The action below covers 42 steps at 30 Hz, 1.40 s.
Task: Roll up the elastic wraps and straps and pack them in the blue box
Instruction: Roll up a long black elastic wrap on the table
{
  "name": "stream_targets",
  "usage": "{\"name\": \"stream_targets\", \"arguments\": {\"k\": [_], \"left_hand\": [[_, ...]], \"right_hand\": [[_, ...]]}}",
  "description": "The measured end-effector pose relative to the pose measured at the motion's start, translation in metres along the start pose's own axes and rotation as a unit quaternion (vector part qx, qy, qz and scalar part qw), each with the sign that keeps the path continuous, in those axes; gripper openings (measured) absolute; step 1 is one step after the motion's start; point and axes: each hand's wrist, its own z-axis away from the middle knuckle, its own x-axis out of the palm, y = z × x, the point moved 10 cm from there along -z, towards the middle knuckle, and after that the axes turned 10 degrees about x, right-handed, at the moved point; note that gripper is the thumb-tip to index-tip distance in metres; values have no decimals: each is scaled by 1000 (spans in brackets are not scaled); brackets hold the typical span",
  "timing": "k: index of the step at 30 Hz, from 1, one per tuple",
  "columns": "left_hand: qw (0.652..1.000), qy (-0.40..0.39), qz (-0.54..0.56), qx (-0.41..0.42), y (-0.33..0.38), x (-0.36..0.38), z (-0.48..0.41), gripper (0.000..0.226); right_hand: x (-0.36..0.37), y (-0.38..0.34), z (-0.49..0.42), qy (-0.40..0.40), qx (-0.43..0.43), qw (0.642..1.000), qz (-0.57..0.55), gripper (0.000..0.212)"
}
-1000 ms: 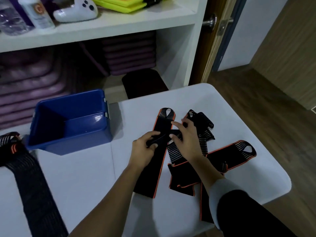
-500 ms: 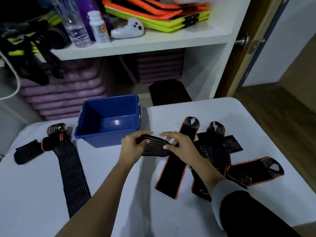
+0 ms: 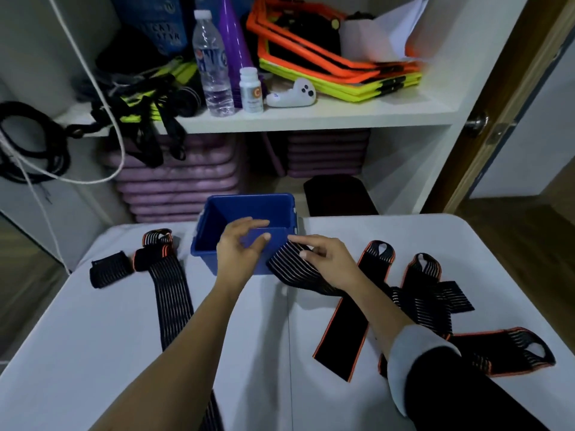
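Observation:
The blue box (image 3: 249, 201) stands open at the back of the white table (image 3: 124, 353). My left hand (image 3: 239, 248) hovers over the box's front edge with fingers spread and nothing in it. My right hand (image 3: 325, 259) pinches one end of a black striped elastic wrap (image 3: 287, 267) just right of the box; the rest of the wrap trails down to the table. A long striped wrap (image 3: 169, 293) and a short black piece (image 3: 109, 269) lie at the left. An orange-edged black strap (image 3: 348, 321) and more crossed straps (image 3: 429, 290) lie at the right.
Behind the table a white shelf (image 3: 311, 118) carries a water bottle (image 3: 213, 63), a small white bottle (image 3: 251, 90), a white controller (image 3: 292, 94) and orange and yellow frames (image 3: 336, 66). Purple mats (image 3: 177, 178) are stacked underneath. A door (image 3: 497, 113) stands at the right.
My left hand has let go of the striped wrap and moved up over the box. My right hand still holds the wrap and has brought it up beside the box.

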Motion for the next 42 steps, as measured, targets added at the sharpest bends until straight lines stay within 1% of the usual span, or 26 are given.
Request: {"name": "stream_targets", "arguments": {"k": [2,3,6,8,9,11,15,17,21,25,29,31,34,38,42], "left_hand": [[995,59,57,-48,-8,-19,19,26],[990,76,94,-77,-10,-24,28,26],[963,85,218,-134,-11,-31,46,29],[948,93,266,-148,-7,-42,48,30],[947,98,270,-146,-5,-51,48,30],[954,106,247,-130,-3,-73,44,35],[972,116,177,-102,-7,-123,40,53],[979,111,150,-86,-5,-143,40,56],[983,110,132,-60,13,-175,37,60],[982,135,122,-44,43,-206,33,55],[980,152,132,-1,85,-229,33,49],[977,163,138,15,105,-238,35,48],[975,170,138,33,128,-249,41,48],[973,183,136,27,136,-262,45,45],[977,177,116,-17,112,-265,41,44]], "right_hand": [[7,-14,-4,-4,-7,1000,-26,40],[11,-23,-6,-5,-16,1000,-26,41],[34,-53,-11,-29,-44,998,-35,45],[51,-67,-14,-40,-58,997,-37,49],[61,-73,-14,-46,-64,996,-34,51],[82,-83,-14,-67,-65,995,-43,54],[124,-103,-8,-130,-74,987,-61,58],[140,-114,-4,-155,-78,983,-60,59],[161,-143,6,-190,-100,975,-58,62],[163,-185,22,-197,-143,969,-43,60],[154,-227,45,-209,-195,957,-56,61],[151,-243,55,-207,-222,951,-59,61],[150,-257,68,-218,-237,943,-81,62],[154,-267,79,-236,-244,933,-118,63],[167,-256,64,-225,-231,940,-108,63]]}}
